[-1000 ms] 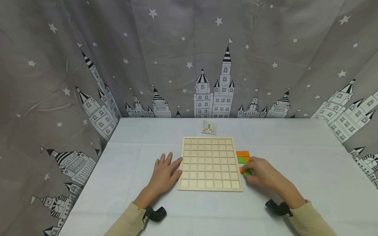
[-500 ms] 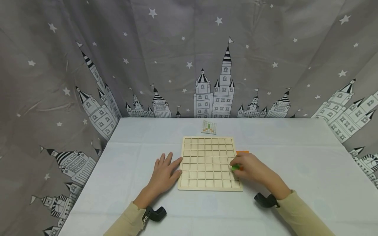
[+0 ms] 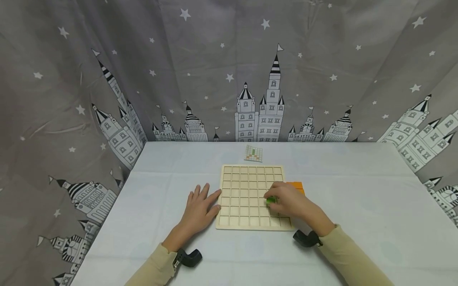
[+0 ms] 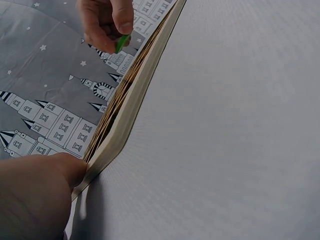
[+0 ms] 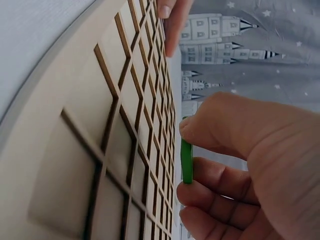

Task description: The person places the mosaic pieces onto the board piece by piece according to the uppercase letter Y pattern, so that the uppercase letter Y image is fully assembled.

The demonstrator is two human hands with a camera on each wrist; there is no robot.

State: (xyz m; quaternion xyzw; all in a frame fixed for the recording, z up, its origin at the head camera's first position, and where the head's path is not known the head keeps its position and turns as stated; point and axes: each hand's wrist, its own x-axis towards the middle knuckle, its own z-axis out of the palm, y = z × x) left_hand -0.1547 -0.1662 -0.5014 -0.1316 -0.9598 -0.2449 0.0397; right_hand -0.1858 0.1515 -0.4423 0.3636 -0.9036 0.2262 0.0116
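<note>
From where I stood, the person's right hand [image 3: 288, 200] was right of centre in the head view, over the right part of a pale gridded board [image 3: 244, 200]. It pinched a green tile [image 3: 271, 200] between thumb and fingertips; the right wrist view showed the tile on edge, held clear of the grid. The left hand [image 3: 199, 208] lay on the white table [image 3: 171, 159], left of centre, its grip relaxed, fingers straight and spread, with thumb and forefinger against the board's left edge. Some orange tiles [image 3: 296, 186] showed just beyond the board's right edge, partly hidden by the right hand. A small patterned card [image 3: 253, 153] sat just above the board, and a grey curtain [image 3: 211, 51] printed with castles and stars filled the upper frame.
</note>
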